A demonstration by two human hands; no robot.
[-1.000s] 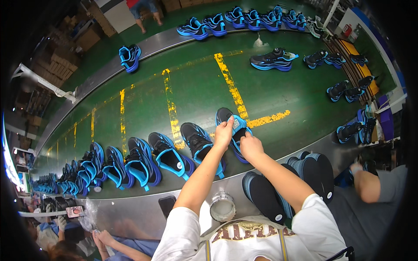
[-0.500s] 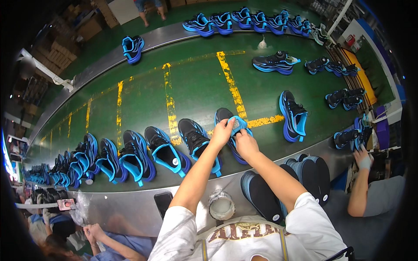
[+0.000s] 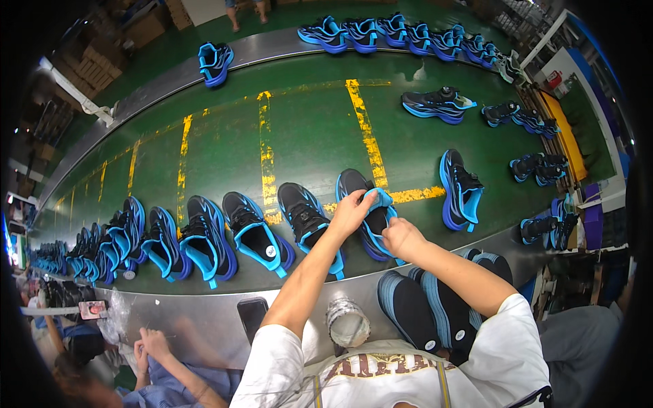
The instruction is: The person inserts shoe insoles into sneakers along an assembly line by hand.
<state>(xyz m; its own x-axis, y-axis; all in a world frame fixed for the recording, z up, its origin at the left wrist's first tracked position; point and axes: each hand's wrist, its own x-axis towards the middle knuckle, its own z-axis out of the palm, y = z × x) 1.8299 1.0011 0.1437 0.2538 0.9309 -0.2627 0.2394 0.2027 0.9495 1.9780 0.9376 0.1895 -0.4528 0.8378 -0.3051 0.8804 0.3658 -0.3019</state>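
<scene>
A black sneaker [image 3: 351, 181] with a blue collar and blue sole lies in front of me on the green belt, toe pointing away. My left hand [image 3: 352, 213] pinches its light blue tongue and pulls it up, so the opening shows. At the near right side of the collar is my right hand [image 3: 403, 241], its fingers curled against the edge. The fingertips of that hand are partly hidden. Just left of the held one stands another black sneaker [image 3: 299, 204], with my left forearm over its heel. A further sneaker [image 3: 461, 190] rests apart on the right.
More sneakers [image 3: 204, 234] line the belt's near edge leftward. Stacks of black insoles [image 3: 408, 309], a jar [image 3: 347, 322] and a phone [image 3: 252, 315] lie on the metal ledge [image 3: 204, 326]. Sneakers [image 3: 415, 35] stand on the far ledge. A co-worker's hands [image 3: 154, 343] show lower left.
My right hand has moved from the tongue back to the collar's near right side. The left hand keeps the tongue. A co-worker's hand by the sneakers at far right has gone from there.
</scene>
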